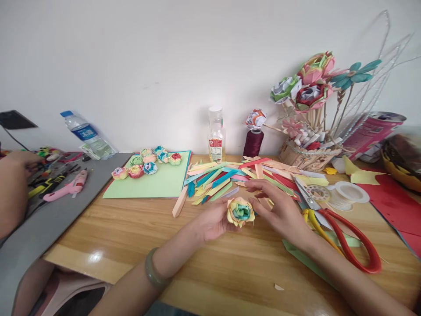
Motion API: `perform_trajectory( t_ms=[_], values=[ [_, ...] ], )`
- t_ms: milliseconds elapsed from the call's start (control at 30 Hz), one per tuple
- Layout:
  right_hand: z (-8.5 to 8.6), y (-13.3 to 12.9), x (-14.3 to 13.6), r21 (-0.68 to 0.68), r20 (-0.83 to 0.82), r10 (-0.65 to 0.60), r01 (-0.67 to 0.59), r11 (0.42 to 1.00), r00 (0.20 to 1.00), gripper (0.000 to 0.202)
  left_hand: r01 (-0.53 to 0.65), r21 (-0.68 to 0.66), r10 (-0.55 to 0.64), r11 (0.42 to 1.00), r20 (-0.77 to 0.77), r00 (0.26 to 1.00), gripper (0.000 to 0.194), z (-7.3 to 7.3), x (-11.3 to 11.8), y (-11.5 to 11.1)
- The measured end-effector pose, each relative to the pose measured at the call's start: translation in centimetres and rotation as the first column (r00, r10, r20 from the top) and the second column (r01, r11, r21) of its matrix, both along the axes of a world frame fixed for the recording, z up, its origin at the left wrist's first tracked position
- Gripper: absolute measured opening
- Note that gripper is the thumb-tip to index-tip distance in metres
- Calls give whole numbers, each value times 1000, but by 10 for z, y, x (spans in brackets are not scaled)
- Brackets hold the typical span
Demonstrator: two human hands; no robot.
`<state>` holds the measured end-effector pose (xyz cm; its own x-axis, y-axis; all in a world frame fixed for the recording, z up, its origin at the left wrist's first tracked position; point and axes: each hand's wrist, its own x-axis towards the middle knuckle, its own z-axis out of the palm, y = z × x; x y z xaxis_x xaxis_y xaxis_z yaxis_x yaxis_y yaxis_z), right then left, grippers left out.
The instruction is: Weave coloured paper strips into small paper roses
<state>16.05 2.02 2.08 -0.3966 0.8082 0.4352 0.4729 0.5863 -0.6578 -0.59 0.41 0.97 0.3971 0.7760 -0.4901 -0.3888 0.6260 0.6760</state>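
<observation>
A small folded paper flower (241, 211), yellow and peach outside with a green-blue centre, is held in my left hand (215, 223). The flower hides most of that hand's fingertips. Just right of the bloom is my right hand (279, 210), its fingers bent and apart with nothing gripped; whether a fingertip touches the petals I cannot tell. Behind both hands lies a loose heap of coloured paper strips (217, 180). Several finished paper flowers (150, 167) rest on a stack of light green paper (164, 186) to the left.
Red-and-yellow scissors (357, 245) lie open by my right forearm, near clear spools (351, 193). Along the wall stand a glue bottle (215, 140), a maroon thread cone (253, 142) and a basket of paper flowers (307, 153). Far left, another person's arm (13, 188) reaches past a pink glue gun (67, 188).
</observation>
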Motion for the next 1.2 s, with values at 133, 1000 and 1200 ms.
perform_trajectory(
  t_ms=[133,1000,1200],
  values=[
    [-1,1,0,-31,-1,-72,72,997,997,20,-45,-61,46,997,27,999,19,-4,1,3],
    [8,-8,-2,144,12,16,-17,989,1000,9,-228,328,166,917,206,964,23,5,3,-3],
    [10,-9,-4,-9,-36,11,-11,1000,999,8,-248,527,253,813,64,965,26,4,6,-7]
  ],
)
